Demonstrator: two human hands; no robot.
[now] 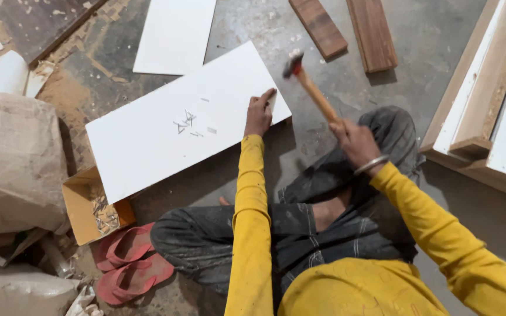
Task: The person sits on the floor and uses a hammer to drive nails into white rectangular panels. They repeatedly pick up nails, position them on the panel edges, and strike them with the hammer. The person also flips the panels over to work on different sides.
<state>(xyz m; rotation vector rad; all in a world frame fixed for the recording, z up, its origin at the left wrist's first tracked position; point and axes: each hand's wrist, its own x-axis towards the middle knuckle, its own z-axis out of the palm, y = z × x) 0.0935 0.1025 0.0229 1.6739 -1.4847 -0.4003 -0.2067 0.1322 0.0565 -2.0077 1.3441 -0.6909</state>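
Note:
A white rectangular board [165, 134] lies on the concrete floor in front of my crossed legs. Several small nails [187, 122] are scattered on its middle. My left hand [259, 114] rests on the board's right edge, fingers pinched as if around a nail, though the nail itself is too small to make out. My right hand [355, 140] grips the wooden handle of a hammer [308, 85], raised with its head [292, 63] above and right of my left hand.
A cardboard box of nails [92, 213] sits under the board's near left corner, red sandals [130, 263] beside it. Paper sacks [13, 158] stand at left. Another white panel [174, 35] and two brown wood strips [346, 29] lie farther off. A wooden frame [487, 99] stands at right.

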